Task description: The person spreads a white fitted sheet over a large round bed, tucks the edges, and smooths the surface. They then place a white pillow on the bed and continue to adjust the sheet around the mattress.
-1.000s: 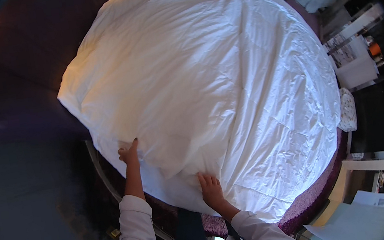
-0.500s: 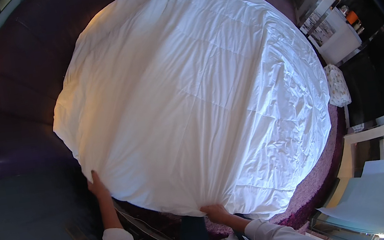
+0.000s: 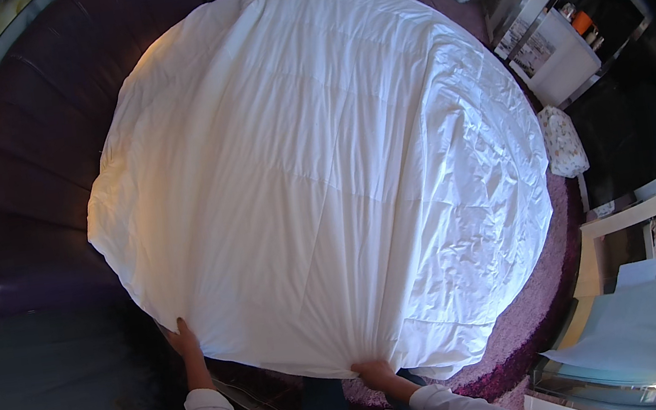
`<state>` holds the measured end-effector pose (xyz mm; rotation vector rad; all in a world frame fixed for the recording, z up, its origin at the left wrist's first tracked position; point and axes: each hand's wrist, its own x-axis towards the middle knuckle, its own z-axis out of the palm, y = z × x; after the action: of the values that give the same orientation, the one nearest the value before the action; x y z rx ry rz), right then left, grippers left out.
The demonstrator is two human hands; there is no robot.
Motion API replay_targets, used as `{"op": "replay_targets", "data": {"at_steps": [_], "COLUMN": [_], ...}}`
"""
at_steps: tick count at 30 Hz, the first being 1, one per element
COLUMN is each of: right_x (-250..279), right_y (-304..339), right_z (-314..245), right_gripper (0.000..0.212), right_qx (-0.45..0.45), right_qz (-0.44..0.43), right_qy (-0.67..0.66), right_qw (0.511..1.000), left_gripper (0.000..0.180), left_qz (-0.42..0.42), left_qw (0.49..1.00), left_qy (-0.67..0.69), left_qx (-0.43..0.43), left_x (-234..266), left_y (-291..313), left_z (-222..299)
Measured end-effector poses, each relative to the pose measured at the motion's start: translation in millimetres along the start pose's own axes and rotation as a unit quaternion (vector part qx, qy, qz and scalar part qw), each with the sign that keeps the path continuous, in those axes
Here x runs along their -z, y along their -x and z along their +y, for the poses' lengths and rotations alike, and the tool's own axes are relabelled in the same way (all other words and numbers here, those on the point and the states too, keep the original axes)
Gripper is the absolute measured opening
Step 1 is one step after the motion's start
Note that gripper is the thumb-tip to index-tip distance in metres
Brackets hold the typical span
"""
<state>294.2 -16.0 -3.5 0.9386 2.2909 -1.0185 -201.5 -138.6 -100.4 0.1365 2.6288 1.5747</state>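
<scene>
A large white duvet [image 3: 282, 178] spreads over a round bed, with stitched seams showing and its right part more crumpled. At its near left edge my left hand [image 3: 185, 342] grips the fabric, thumb on top. My right hand [image 3: 375, 373] is closed on the near edge around the middle, where folds fan out from the grip. The fingers of both hands are partly hidden under the cloth.
A dark purple leather headboard [image 3: 20, 164] curves round the left side. Under the bed's right side lies a purple rug [image 3: 537, 293]. A patterned bundle [image 3: 564, 142] stands at the right, and a glass table with papers [image 3: 639, 329] at the lower right.
Both hands have drawn the near edge slightly toward me, the left one also a little to the right. The folds running from the hands look tighter. The whole view has shifted slightly.
</scene>
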Motion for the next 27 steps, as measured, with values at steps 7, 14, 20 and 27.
{"op": "replay_targets", "data": {"at_steps": [7,14,20,27], "right_x": [-6,-14,25,35], "right_y": [1,-17,-4,-2], "right_z": [18,-5,-5,-8], "right_gripper": [0.029,0.027,0.025,0.020], "right_qx": [-0.023,-0.003,-0.003,-0.005], "right_qz": [-0.003,-0.047,-0.121,-0.132], "right_qy": [0.037,0.096,0.198,0.235], "right_qw": [0.999,0.994,0.973,0.963], "left_gripper": [0.045,0.052,0.051,0.041], "left_qz": [-0.004,0.003,-0.060,-0.055], "left_qw": [0.994,0.992,0.977,0.978], "left_qy": [-0.102,-0.048,0.110,0.117], "left_qx": [0.040,0.115,0.175,0.164], "left_x": [-15,-24,-59,-34], "left_y": [25,58,153,132], "left_z": [62,13,68,88]}}
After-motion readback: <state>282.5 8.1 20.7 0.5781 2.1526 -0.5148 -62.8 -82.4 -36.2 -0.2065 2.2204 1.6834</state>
